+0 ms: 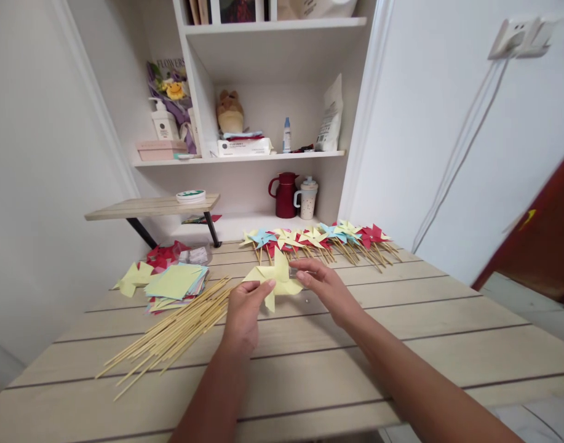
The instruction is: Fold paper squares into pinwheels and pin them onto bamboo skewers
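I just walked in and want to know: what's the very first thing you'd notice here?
Right in the middle, the left hand and right hand hold a folded yellow paper pinwheel just above the wooden table. Behind it, along the table's far edge, lies a bright row of finished pinwheels in yellow, blue and red. To the left lie a fan of wooden sticks and a stack of coloured paper squares.
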The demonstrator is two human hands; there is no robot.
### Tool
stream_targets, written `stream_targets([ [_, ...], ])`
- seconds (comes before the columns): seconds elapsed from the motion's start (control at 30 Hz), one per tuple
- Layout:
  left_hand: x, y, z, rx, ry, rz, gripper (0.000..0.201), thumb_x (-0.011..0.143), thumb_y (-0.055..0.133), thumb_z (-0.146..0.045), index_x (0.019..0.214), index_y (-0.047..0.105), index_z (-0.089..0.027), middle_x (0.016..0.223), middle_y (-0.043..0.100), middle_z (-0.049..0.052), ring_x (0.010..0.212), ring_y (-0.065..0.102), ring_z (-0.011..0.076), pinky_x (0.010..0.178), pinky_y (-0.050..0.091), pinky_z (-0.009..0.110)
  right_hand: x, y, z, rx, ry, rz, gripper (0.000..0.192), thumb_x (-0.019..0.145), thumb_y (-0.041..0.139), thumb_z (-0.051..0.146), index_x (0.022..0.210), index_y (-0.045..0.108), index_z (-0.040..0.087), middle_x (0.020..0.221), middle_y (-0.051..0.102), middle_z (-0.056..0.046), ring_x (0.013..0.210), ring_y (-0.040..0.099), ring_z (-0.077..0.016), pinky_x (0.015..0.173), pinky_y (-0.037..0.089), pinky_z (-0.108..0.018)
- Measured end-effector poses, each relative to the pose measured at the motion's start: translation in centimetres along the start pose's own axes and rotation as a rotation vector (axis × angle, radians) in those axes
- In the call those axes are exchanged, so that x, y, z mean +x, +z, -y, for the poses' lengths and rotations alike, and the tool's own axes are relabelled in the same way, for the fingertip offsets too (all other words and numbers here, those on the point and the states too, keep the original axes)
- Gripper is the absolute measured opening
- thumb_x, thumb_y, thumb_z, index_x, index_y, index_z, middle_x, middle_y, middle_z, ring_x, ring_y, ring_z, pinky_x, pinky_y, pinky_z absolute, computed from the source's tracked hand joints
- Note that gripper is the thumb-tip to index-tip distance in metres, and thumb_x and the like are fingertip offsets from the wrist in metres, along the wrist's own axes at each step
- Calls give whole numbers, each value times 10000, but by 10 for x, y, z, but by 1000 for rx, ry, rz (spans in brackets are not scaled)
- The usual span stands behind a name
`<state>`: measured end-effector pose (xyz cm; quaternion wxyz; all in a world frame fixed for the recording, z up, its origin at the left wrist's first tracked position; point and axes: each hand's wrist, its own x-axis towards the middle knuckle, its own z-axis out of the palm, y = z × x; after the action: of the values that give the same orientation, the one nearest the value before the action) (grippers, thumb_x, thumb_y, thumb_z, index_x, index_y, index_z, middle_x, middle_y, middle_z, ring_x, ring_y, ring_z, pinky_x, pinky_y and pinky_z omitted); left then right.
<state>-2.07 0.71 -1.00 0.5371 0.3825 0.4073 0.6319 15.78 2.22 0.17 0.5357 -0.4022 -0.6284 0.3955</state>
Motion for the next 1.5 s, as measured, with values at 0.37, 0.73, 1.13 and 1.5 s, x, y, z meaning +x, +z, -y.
stream_targets([
  [0.37, -7, 7, -2, 131, -3, -7, 308, 511, 888, -319, 699, 740, -125, 732, 742, 68, 664, 651, 166, 656, 487, 266, -3, 2, 5, 9, 35, 73, 241, 726, 740, 400, 841, 723, 188, 906, 696, -42, 837, 610, -202, 753, 466, -305],
  [0.73, -9, 12, -2, 280, 33, 25, 265, 560, 847, -337, 698, 761, -128, 756, 734, 77, 672, 641, 174, 632, 473, 264, -6, 6, 4, 2, 69, 80, 168, 721, 696, 312, 810, 729, 174, 754, 653, -2, 695, 551, -158, 652, 409, -270],
  [1.13, -6, 11, -2, 173, 77, 26, 400, 584, 854, -331, 926, 729, -167, 880, 728, 68, 765, 659, 170, 703, 490, 252, -2, 7, 1, 197, 214, 24, 244, 639, 775, 370, 745, 711, 160, 697, 687, -22, 596, 551, -144, 602, 405, -276],
  [1.5, -4, 5, -4, 144, 51, 120, 449, 769, 711, -488, 1107, 688, -193, 1101, 687, 111, 1036, 631, 227, 925, 461, 338, -1, 4, 5, 255, 242, 2, 252, 602, 811, 363, 720, 717, 161, 669, 691, -19, 563, 528, -122, 583, 372, -267],
])
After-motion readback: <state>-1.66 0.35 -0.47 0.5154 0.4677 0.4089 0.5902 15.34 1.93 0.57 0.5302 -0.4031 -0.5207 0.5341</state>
